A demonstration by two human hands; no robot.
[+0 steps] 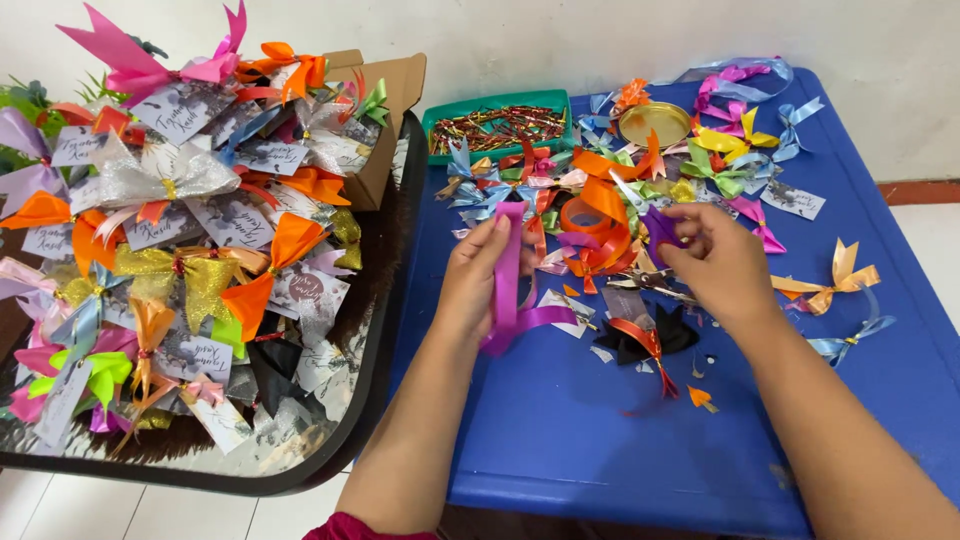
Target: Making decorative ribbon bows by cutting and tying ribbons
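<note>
My left hand (480, 275) holds a strip of purple ribbon (508, 290) upright, its lower end curling onto the blue table (600, 430). A little to the right, my right hand (715, 262) pinches a small folded dark purple ribbon piece (660, 228). Both hands hover over a heap of ribbon scraps and bows (600, 200). Just below the right hand lies a black bow with an orange-red tie (650, 340).
A green tray of red-gold wire ties (497, 125) and a round gold lid (654, 122) sit at the table's back. Loose bows (830, 285) lie at the right. A dark round tray (330, 455) at the left is piled with finished bows and tags, beside a cardboard box (385, 100).
</note>
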